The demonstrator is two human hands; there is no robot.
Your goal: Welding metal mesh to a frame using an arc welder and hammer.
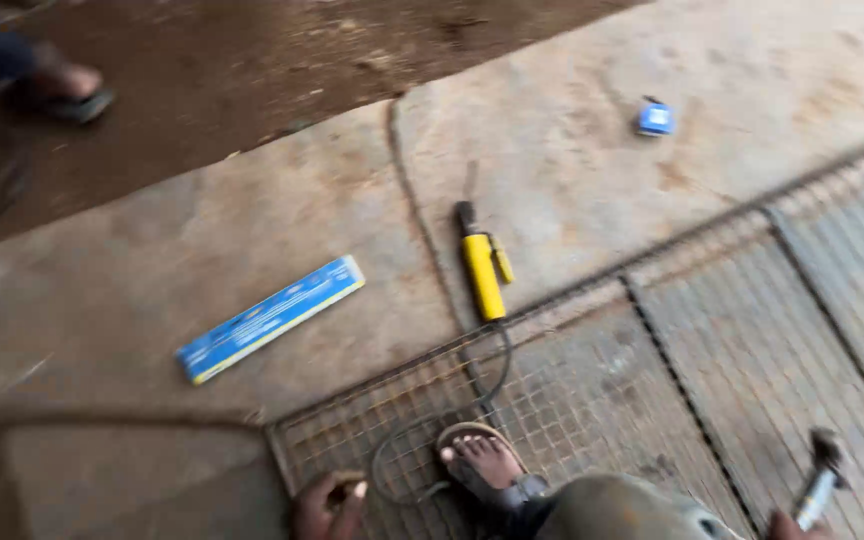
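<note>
My left hand (327,505) rests at the bottom edge on the near corner of a rusty metal frame filled with wire mesh (672,360), fingers curled around something small that I cannot make out. My right hand (790,525) is barely in view at the bottom right and grips the handle of a hammer (820,478), head up. My sandalled foot (482,462) stands on the mesh between the hands. A yellow-handled welding electrode holder (480,265) lies on the concrete just beyond the frame, its dark cable (452,410) looping back over the mesh.
A long blue flat box (270,318) lies on the concrete slab to the left. A small blue object (656,119) sits farther off at the upper right. Bare earth lies beyond the slab, where another person's sandalled foot (70,90) shows at the top left.
</note>
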